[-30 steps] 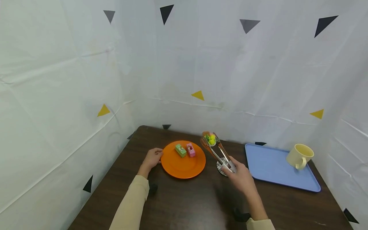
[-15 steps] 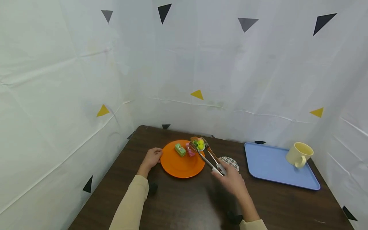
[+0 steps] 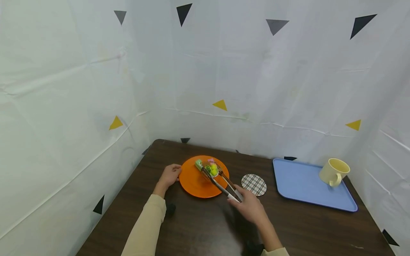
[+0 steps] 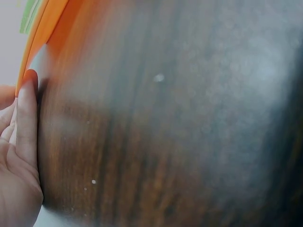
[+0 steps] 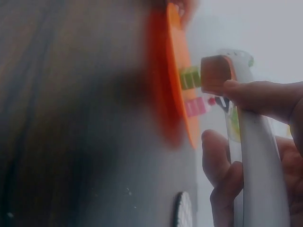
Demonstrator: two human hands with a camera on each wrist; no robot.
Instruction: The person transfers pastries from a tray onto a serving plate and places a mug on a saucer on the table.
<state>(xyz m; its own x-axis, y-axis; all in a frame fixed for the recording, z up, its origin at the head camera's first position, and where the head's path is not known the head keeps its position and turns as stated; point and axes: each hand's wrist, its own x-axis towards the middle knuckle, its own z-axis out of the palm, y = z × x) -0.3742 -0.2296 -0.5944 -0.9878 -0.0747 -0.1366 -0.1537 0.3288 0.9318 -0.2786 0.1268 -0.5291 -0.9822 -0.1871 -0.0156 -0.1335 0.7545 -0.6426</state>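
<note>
My left hand pinches the left rim of the orange plate, with a finger under the edge in the left wrist view. My right hand grips metal tongs with brown tips. Between those tips, over the plate, sits a small round toy food piece with yellow balls and green bits. Behind it on the plate stand a green toy cake slice and a pink one, partly hidden. The right wrist view shows the tongs above the plate, both slices below them.
A round checked coaster lies right of the plate. Farther right is a blue tray with a yellow mug on its right end. White sheeting closes off the back and sides of the dark table.
My right hand has carried the tongs and the toy food piece left and down, from beside the plate to over it. The coaster has come into full view. My left hand stays put.
</note>
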